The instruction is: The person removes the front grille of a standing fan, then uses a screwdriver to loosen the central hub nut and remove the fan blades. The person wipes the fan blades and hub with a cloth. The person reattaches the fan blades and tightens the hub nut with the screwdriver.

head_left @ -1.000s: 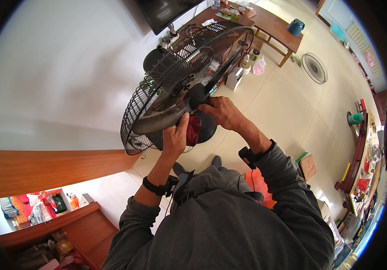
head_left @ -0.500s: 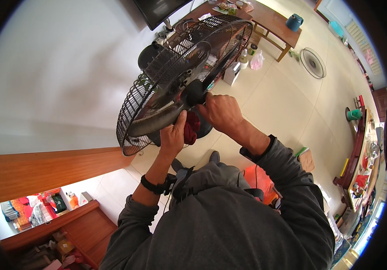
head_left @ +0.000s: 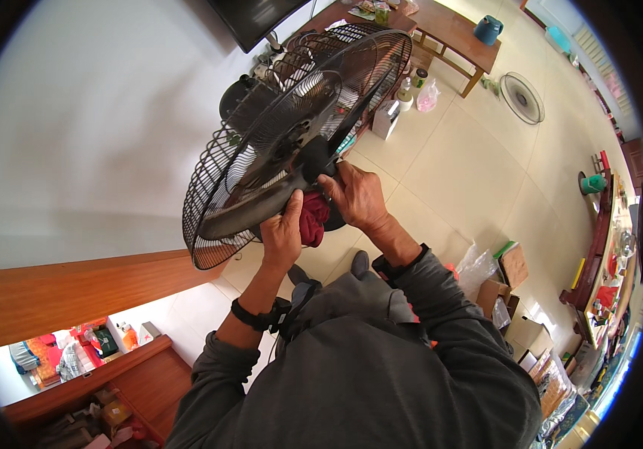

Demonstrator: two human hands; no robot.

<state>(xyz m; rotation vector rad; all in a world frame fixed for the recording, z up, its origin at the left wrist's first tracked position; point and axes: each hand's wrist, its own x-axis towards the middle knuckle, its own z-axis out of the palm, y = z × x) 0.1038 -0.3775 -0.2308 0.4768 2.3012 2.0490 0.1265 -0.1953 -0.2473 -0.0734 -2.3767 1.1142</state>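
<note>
Head view: left hand [head_left: 282, 233] presses a dark red rag [head_left: 314, 217] against the black fan blade [head_left: 250, 206], fingers closed on the cloth. Right hand [head_left: 357, 196] grips the blade hub [head_left: 312, 159], likely to stop it turning. Wire fan guard [head_left: 216, 161] cups the blades, open toward the person. Cardboard boxes [head_left: 519, 329] sit by the floor tiles [head_left: 456, 150], contents unclear.

We are wearing a dark grey long-sleeved top, its sleeves reaching the wrists. A black band is circling the wrist of our left hand [head_left: 282, 238], and another black band is circling the wrist of our right hand [head_left: 356, 196].
</note>
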